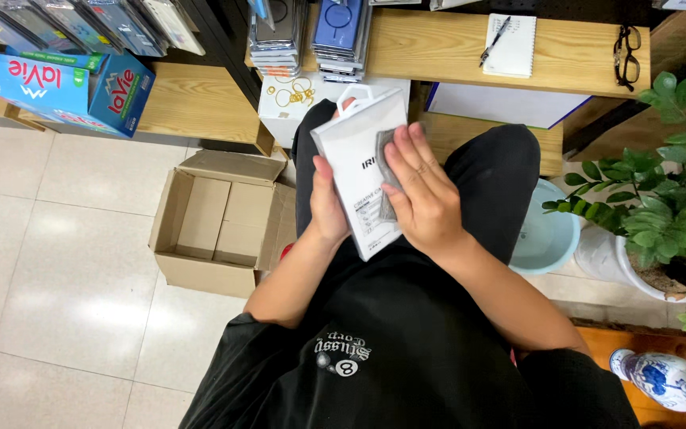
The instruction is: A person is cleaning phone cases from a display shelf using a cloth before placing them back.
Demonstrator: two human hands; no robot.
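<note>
The person wears a loose black short-sleeved T-shirt (406, 349) with a small white printed emblem and a round ball motif on its front. Black trousers (494, 175) cover both legs. Both forearms are uncovered, without watch or rings.

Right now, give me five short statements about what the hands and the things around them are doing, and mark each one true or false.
1. Both hands are on a white flat package. True: the left hand grips its edge and the right hand lies across its front.
2. The cardboard box on the floor is taped shut. False: its flaps are open and nothing shows inside.
3. A pen lies on a notepad on the wooden shelf. True.
4. The eyeglasses sit inside the cardboard box. False: they lie on the shelf, right of the notepad.
5. A green plant in a white pot stands to the person's left. False: it stands to their right.
</note>
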